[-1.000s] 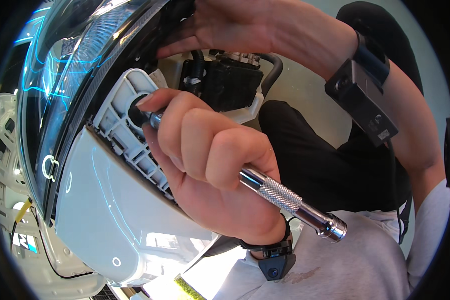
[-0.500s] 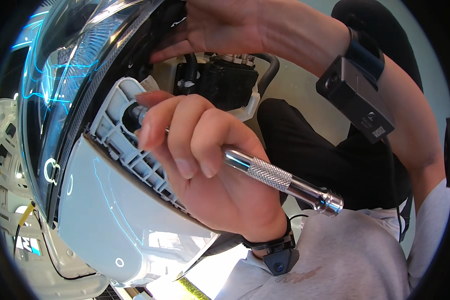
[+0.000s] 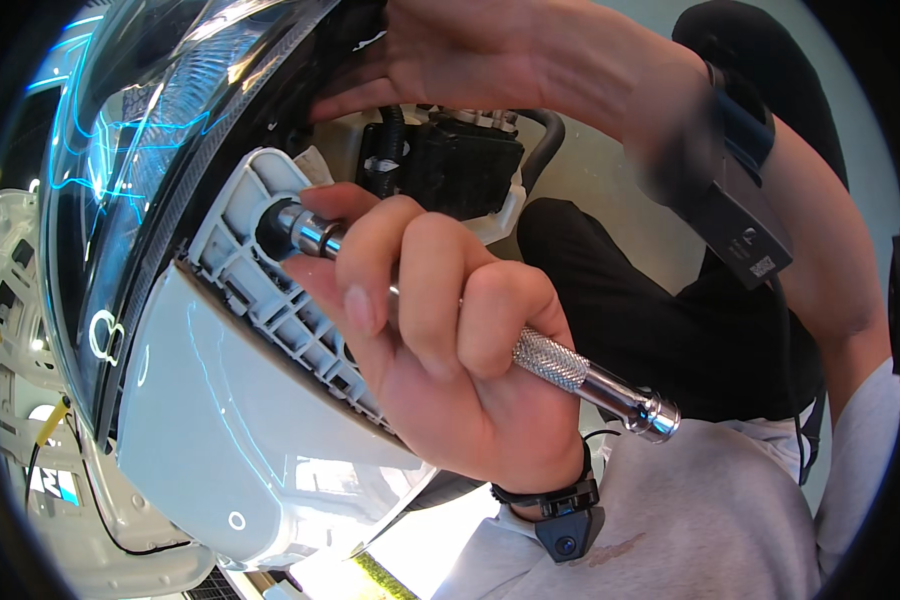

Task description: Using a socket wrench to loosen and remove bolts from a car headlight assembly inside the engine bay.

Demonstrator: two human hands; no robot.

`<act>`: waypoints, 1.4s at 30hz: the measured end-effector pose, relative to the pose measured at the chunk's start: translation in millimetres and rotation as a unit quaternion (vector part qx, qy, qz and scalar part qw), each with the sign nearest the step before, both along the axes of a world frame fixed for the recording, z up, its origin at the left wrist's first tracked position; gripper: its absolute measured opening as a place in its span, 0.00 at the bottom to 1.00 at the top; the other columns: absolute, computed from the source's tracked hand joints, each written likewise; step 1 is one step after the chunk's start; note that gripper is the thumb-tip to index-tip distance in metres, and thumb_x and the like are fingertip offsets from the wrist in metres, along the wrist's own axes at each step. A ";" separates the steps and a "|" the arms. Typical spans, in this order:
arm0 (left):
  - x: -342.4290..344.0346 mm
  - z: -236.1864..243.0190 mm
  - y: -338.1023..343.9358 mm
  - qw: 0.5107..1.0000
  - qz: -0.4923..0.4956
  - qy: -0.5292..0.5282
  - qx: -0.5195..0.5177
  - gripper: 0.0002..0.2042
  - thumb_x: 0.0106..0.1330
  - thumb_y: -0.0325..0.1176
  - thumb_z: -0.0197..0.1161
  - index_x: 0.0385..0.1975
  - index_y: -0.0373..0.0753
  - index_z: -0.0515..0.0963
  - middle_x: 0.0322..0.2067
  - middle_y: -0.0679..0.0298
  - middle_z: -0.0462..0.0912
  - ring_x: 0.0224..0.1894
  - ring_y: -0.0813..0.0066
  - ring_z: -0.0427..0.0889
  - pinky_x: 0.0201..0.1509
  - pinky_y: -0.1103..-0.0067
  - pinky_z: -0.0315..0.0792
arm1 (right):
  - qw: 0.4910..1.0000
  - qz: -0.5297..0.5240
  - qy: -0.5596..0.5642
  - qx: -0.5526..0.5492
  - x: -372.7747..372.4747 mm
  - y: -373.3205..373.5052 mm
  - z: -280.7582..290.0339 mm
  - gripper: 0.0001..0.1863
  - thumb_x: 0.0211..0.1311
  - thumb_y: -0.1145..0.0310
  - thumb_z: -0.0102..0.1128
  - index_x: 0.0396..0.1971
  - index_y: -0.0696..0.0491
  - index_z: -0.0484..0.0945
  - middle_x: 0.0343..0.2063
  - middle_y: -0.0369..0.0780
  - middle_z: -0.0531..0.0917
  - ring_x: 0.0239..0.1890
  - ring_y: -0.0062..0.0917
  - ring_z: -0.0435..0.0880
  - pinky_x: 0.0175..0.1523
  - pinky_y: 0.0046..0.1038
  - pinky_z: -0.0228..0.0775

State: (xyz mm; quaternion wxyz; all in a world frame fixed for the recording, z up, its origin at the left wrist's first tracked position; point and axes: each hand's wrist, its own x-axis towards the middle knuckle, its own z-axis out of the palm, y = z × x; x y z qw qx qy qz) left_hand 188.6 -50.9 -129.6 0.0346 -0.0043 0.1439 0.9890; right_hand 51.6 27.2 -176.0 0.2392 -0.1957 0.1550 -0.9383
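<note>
Pale floor [image 3: 615, 190] showed beyond dark trousers [image 3: 660, 340]; a glossy grey panel [image 3: 270, 420] and a clear headlamp [image 3: 155, 130] filled the left. The left hand [image 3: 450, 330] was curled firmly around a chrome socket tool [image 3: 552, 360], its tip at the round hole in a ribbed white bracket [image 3: 295, 318]; fingers hid part of the shaft. The right hand [image 3: 420, 65] reached behind dark trim near a black box [image 3: 465, 165], fingers partly extended; whether it gripped anything could not be told.
</note>
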 end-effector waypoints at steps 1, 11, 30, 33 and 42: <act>-1.0 1.5 3.7 1.000 0.016 -0.003 0.016 0.09 0.75 0.32 0.50 0.48 0.35 0.68 0.25 0.72 0.71 0.18 0.84 0.63 0.18 0.85 0.55 | 1.000 0.014 -0.022 0.011 -2.2 1.5 3.9 0.23 0.72 0.51 0.51 0.49 0.58 0.70 0.45 0.42 0.84 0.48 0.26 0.80 0.55 0.27 0.73; -0.7 5.1 0.1 0.996 0.051 -0.014 0.076 0.08 0.71 0.25 0.51 0.48 0.35 0.67 0.26 0.68 0.68 0.23 0.80 0.62 0.19 0.84 0.56 | 0.969 0.142 0.104 -0.174 -19.7 0.7 -24.0 0.23 0.71 0.50 0.52 0.50 0.57 0.71 0.43 0.41 0.85 0.46 0.23 0.81 0.56 0.26 0.72; -3.2 -3.7 -5.2 0.999 0.002 -0.038 0.000 0.06 0.72 0.31 0.55 0.38 0.36 0.76 0.27 0.69 0.80 0.16 0.86 0.68 0.19 0.86 0.58 | 0.998 0.007 -0.060 0.010 -0.5 -2.5 1.9 0.23 0.71 0.51 0.53 0.50 0.57 0.69 0.42 0.41 0.85 0.42 0.22 0.81 0.48 0.24 0.75; -5.8 -3.6 -13.8 0.999 0.018 -0.030 0.037 0.07 0.72 0.32 0.54 0.42 0.36 0.75 0.27 0.69 0.79 0.16 0.86 0.67 0.18 0.85 0.56 | 1.000 0.010 -0.006 -0.028 -5.4 -11.2 -6.3 0.22 0.71 0.52 0.54 0.50 0.56 0.70 0.41 0.41 0.85 0.42 0.22 0.82 0.47 0.24 0.75; 2.3 13.8 -7.2 0.994 0.029 -0.063 0.084 0.06 0.71 0.27 0.52 0.45 0.37 0.71 0.24 0.69 0.68 0.18 0.83 0.65 0.17 0.85 0.56 | 0.999 0.003 -0.031 -0.041 3.9 -8.8 -4.1 0.21 0.71 0.53 0.54 0.48 0.57 0.71 0.42 0.41 0.86 0.43 0.23 0.83 0.51 0.25 0.76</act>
